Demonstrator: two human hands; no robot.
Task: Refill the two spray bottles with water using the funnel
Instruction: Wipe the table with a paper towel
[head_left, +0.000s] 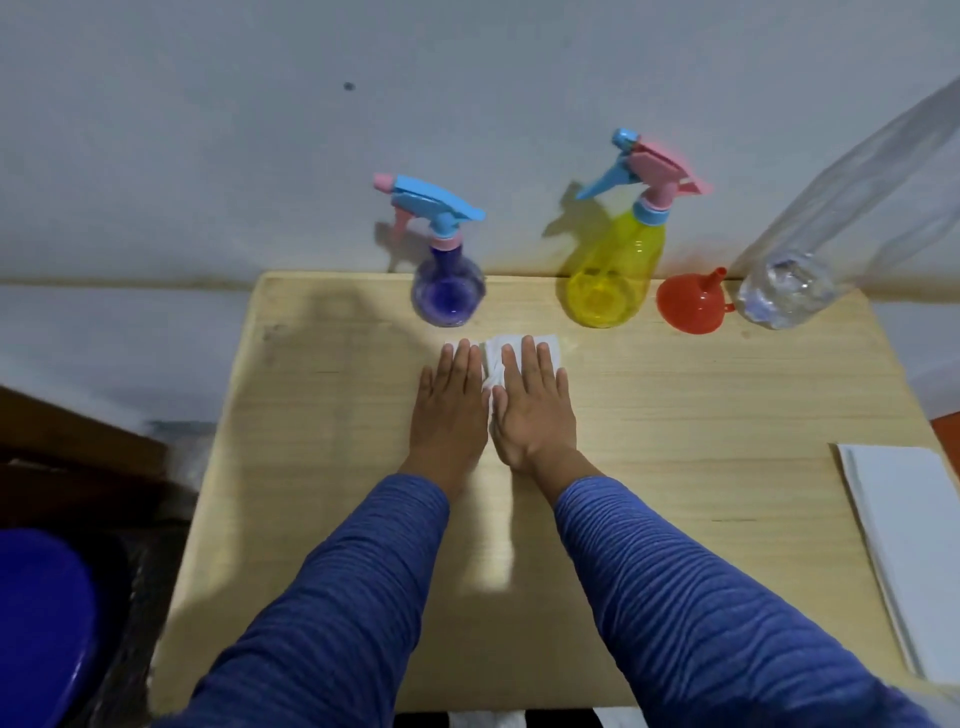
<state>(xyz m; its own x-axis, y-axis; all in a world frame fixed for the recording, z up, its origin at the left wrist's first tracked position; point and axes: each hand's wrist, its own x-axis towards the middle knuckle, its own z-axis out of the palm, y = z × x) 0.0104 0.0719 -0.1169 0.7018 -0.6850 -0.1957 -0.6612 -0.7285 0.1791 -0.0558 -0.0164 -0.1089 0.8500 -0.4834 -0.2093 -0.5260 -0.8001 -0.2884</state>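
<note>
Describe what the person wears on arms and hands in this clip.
Both arms are covered by long blue sleeves with fine, darker horizontal stripes, in a ribbed or knit-looking fabric that ends at the wrists. The left hand and right hand are bare: no gloves, rings, watch or bracelets show.

No readable text, label or number anywhere, perhaps owing to the blur.

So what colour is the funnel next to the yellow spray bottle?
The funnel is red, seen in the head view.
</note>
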